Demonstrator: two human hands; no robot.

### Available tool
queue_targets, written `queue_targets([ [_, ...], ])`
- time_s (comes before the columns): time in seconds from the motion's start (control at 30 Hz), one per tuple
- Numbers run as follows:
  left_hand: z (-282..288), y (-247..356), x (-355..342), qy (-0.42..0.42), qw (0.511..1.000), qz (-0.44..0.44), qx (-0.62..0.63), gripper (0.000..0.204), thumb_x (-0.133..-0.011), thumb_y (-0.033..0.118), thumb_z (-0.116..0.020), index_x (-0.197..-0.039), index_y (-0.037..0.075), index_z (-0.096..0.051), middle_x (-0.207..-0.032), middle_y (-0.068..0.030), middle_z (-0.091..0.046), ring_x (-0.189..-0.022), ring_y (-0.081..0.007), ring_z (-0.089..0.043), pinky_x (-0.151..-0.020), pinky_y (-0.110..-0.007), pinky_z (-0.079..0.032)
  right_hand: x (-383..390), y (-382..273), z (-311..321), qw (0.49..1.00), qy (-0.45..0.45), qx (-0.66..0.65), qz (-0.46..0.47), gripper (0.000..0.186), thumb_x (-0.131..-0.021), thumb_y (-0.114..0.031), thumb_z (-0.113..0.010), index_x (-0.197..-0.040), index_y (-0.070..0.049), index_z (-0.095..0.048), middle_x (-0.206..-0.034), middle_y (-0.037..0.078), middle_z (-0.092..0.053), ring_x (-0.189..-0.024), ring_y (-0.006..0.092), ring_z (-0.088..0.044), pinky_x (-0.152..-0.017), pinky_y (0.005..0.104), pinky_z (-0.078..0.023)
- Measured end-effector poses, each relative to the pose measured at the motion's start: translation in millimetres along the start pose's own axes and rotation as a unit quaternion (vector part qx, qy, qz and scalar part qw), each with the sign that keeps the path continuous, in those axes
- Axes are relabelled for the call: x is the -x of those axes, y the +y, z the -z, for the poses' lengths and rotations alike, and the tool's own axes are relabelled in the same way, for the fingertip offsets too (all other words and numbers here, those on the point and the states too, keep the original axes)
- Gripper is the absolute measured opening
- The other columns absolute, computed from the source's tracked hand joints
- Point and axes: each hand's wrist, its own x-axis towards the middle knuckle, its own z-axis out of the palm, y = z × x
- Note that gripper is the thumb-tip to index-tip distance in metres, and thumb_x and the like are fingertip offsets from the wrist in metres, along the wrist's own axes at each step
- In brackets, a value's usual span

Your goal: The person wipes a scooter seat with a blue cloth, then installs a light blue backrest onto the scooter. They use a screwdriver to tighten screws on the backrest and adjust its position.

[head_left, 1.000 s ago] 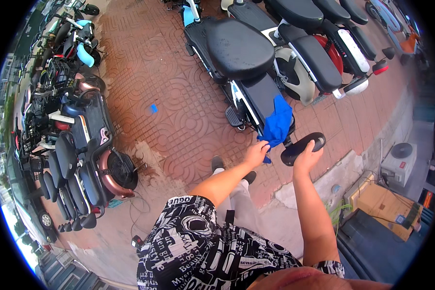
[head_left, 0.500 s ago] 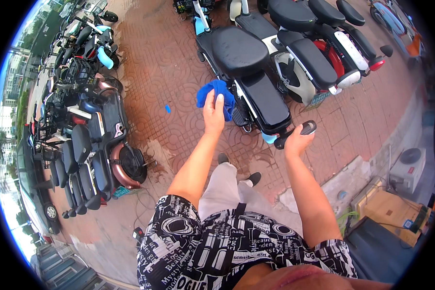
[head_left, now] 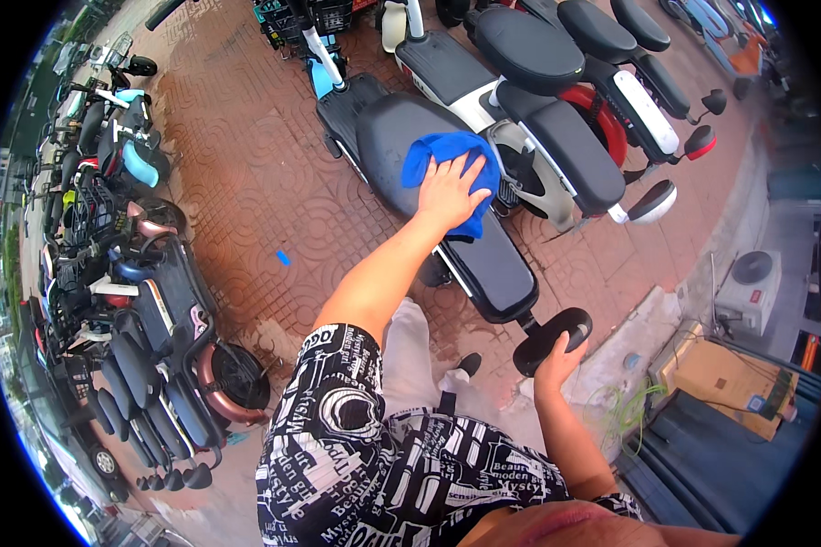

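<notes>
Blue cloth [head_left: 447, 144] lies over the rear edge of the black front seat [head_left: 388, 137] of a scooter [head_left: 360, 102], and on my remote view I have the left hand [head_left: 445, 196] flat on it, fingers spread wide. My right hand [head_left: 556, 366] holds the rounded black pad [head_left: 543, 339] behind the rear seat [head_left: 494, 273], its fingers bent and partly hidden.

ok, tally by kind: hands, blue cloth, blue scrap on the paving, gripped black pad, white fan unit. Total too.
Left hand and right hand: 2
Blue cloth: 1
Blue scrap: 1
Black pad: 1
White fan unit: 1
Total: 6
</notes>
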Motion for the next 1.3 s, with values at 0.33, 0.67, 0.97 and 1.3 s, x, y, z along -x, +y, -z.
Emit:
queue_targets([
  [0.33,11.7,-127.7,-140.2,-0.182,0.966,0.172,-0.058,0.056,-0.091,0.059,-0.042,-0.131,0.024,-0.06,-0.142,-0.0065,-0.049,-0.136,-0.0254,-0.037,-0.117,-0.048,-0.017,6.1,0.5,8.5,1.0,0.008,0.011,-0.021,0.052,-0.095,-0.021,-0.055,-0.137,0.005,-0.038,-0.125,0.017,-0.052,-0.112,0.0262,-0.051,-0.1,0.0353,-0.038],
  [0.67,0.6,-218.1,-30.6,0.015,0.903,0.325,0.281,0.059,-0.101,0.049,-0.033,-0.147,0.012,-0.033,-0.146,-0.0215,-0.039,-0.135,-0.0368,-0.038,-0.11,-0.043,-0.032,7.3,6.4,11.8,0.996,0.021,0.088,-0.012,0.058,-0.096,-0.026,-0.054,-0.141,0.007,-0.034,-0.135,0.023,-0.046,-0.122,0.031,-0.048,-0.105,0.0387,-0.034],
  [0.97,2.9,-71.6,82.8,0.096,0.953,0.221,0.184,0.061,-0.095,0.033,-0.05,-0.143,0.0,-0.034,-0.147,-0.0334,-0.02,-0.137,-0.0571,-0.016,-0.113,-0.058,-0.019,5.0,-9.3,9.9,0.99,0.029,0.136,-0.014,0.057,-0.096,-0.031,-0.054,-0.136,0.008,-0.039,-0.129,0.022,-0.05,-0.114,0.0305,-0.052,-0.101,0.0388,-0.038],
  [1.3,25.5,-1.0,62.2,0.002,0.999,0.008,0.04,0.056,-0.086,0.04,-0.063,-0.137,0.02,-0.05,-0.141,-0.0096,-0.046,-0.136,-0.035,-0.035,-0.112,-0.055,-0.022,0.5,4.5,5.7,0.996,0.014,0.093,-0.001,0.057,-0.094,-0.026,-0.057,-0.137,0.007,-0.038,-0.13,0.025,-0.05,-0.119,0.0347,-0.05,-0.103,0.0391,-0.036],
])
